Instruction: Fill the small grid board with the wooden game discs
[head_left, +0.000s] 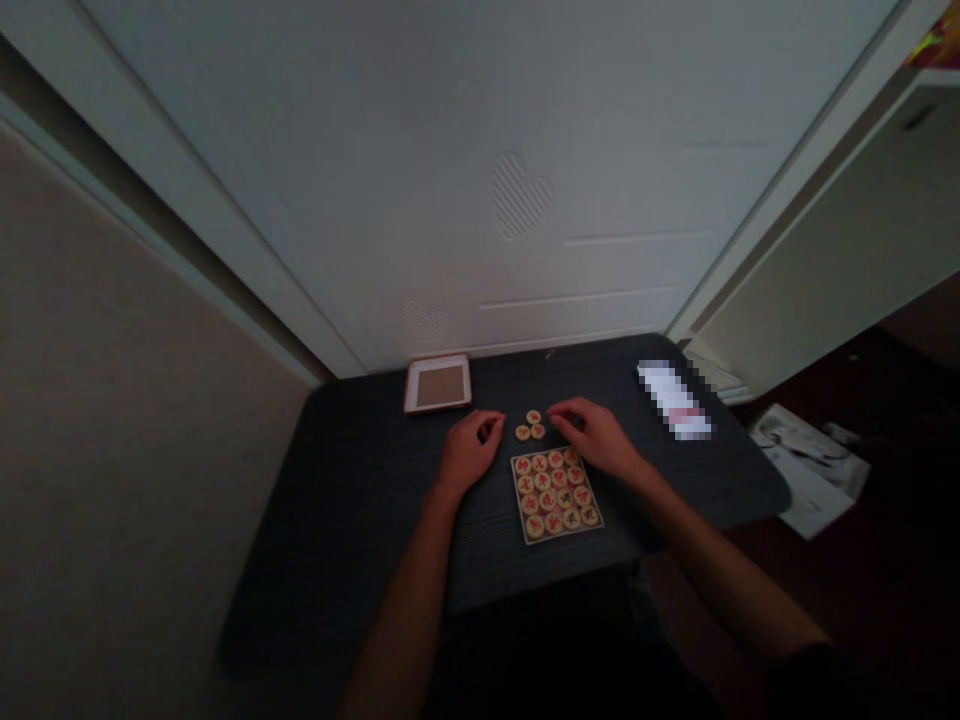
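Three round Chinese chess pieces (533, 428) with red characters lie in a small cluster on the dark table, between my two hands. My left hand (471, 447) rests just left of them, its fingers loosely curled and a gap showing by the thumb; it holds nothing I can see. On the other side, my right hand (596, 432) points its fingertips at the cluster without touching it, thumb slightly apart from the fingers. Nearer to me sits a square box tray (520, 510) filled with rows of chess pieces (553, 492), most marked red and several black. My right hand partly covers its far right corner.
An upturned box lid (408, 390) with a brown inside lies at the table's back left. A blurred-out phone-like object (675, 400) lies on the right. The table (337, 500) meets a white panel (450, 200) with heart patterns. White boxes (814, 465) stand beyond the right edge.
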